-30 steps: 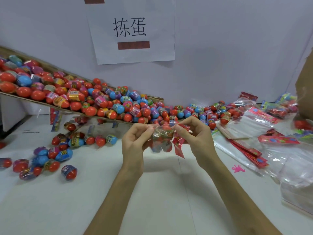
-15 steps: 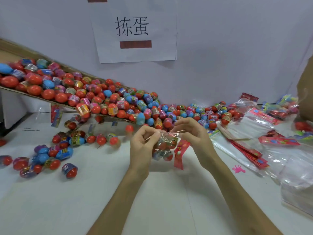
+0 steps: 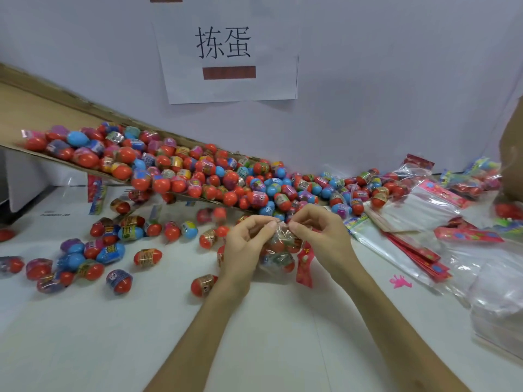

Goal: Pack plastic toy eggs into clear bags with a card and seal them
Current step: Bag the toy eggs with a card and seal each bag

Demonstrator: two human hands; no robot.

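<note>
you held a filled clear bag (image 3: 278, 250) just above the table (image 3: 254, 340), left hand (image 3: 243, 244) and right hand (image 3: 322, 236) both pinching its mouth, red card (image 3: 305, 264) dangling at its side. sealing looked unfinished; the egg pile (image 3: 198, 176) and empty bags (image 3: 418, 213) meant many packs remained.

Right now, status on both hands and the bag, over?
Left hand and right hand both pinch the clear bag at its top. Eggs inside; red card hangs at its right side. Loose eggs nearby, none blocking.

hidden: left hand (image 3: 243, 250) covers part of clear bag (image 3: 278, 253) | blurred: eggs (image 3: 212, 215) just up-left of bag | cut off: brown object (image 3: 512, 154), frame edge, far right of bag
</note>
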